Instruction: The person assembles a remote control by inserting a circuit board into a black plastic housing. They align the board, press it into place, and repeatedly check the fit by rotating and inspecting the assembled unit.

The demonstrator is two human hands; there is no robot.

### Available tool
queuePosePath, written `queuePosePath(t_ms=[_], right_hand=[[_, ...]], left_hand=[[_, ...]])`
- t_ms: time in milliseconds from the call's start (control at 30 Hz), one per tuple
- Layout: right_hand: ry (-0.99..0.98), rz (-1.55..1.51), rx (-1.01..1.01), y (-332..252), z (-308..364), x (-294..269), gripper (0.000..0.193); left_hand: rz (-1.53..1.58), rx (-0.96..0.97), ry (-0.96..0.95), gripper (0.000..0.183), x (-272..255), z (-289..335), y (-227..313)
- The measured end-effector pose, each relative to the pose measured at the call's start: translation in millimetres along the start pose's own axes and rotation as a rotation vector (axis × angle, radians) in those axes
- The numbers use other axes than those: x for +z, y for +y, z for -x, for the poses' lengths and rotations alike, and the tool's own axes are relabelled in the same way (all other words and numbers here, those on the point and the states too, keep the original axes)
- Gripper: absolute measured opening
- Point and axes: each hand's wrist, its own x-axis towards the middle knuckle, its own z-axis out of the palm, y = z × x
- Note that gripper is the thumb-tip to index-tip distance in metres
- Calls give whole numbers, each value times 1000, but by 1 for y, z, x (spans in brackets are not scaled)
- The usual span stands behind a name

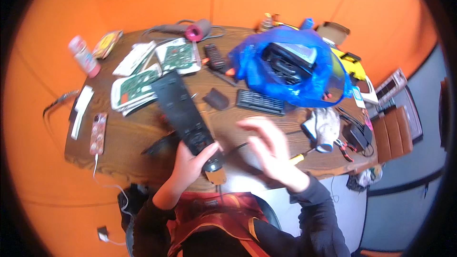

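Observation:
My left hand [187, 165] grips the near end of a long black plastic housing [183, 109], its thumb lying across the top. The housing slants up and away to the left over the table, its far end near the green circuit boards [135, 87]. What the housing belongs to I cannot make out. To the right of it, my right hand [267, 147] hovers over the table's near side, empty, fingers apart and slightly blurred. Beyond that hand lies a black slab with rows of keys or slots [260, 102]. A small dark curved piece [216, 99] rests between it and the housing.
A blue plastic bag [247, 62] full of black electronics stands at the back right. Nearby are a work glove [324, 126], red-handled pliers [343, 151], a yellow-handled screwdriver [299, 158] and a black adapter [358, 135]. Leftward lie a hair dryer [197, 30], phone [98, 133] and spray can [84, 57].

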Motion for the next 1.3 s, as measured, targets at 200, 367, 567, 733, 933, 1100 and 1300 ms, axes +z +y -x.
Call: queuePosePath(t_ms=[200, 367, 567, 733, 933, 1100, 1300], right_hand=[[172, -439, 553, 83, -4, 27, 21], [256, -458, 573, 100, 4, 21, 16], [361, -600, 693, 94, 0, 13, 13], [481, -780, 705, 97, 0, 7, 18], [384, -791, 775, 98, 5, 15, 23], [303, -729, 768, 94, 6, 22, 44], [235, -660, 634, 91, 6, 25, 72]], left_hand=[[-343, 103, -169, 48, 36, -83, -52], [-276, 107, -302, 53, 32, -95, -65], [231, -324, -335, 40, 19, -91, -60], [236, -178, -233, 40, 17, -96, -59], [227, -256, -203, 38, 21, -93, -57], [296, -180, -138, 30, 17, -93, -48], [324, -98, -7, 27, 17, -92, -47]])
